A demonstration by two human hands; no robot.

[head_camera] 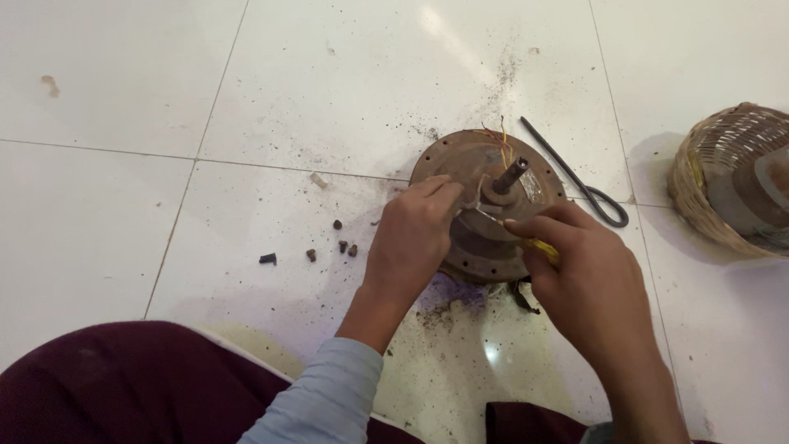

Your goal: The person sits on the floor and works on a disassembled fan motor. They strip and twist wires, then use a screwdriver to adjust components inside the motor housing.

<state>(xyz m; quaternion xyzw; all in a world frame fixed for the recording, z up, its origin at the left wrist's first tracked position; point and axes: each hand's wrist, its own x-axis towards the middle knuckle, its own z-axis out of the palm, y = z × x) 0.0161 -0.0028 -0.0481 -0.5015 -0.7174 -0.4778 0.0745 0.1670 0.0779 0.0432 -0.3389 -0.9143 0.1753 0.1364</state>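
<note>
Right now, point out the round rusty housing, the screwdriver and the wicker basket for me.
round rusty housing (460,156): head view, on its bare upper-left rim.
screwdriver (542,247): head view, on the yellow handle in the right hand.
wicker basket (699,205): head view, on its woven outer wall.

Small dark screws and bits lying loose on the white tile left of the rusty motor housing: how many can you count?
5: a black piece farthest left, one bit beside it, one higher, two close together. Others may hide under the hands.

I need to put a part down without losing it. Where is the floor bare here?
Bare tile lies far left of the small dark bits, and along the top above the rusty motor housing. It is crowded around the housing: left hand, right hand, black cable and wicker basket at right.
</note>
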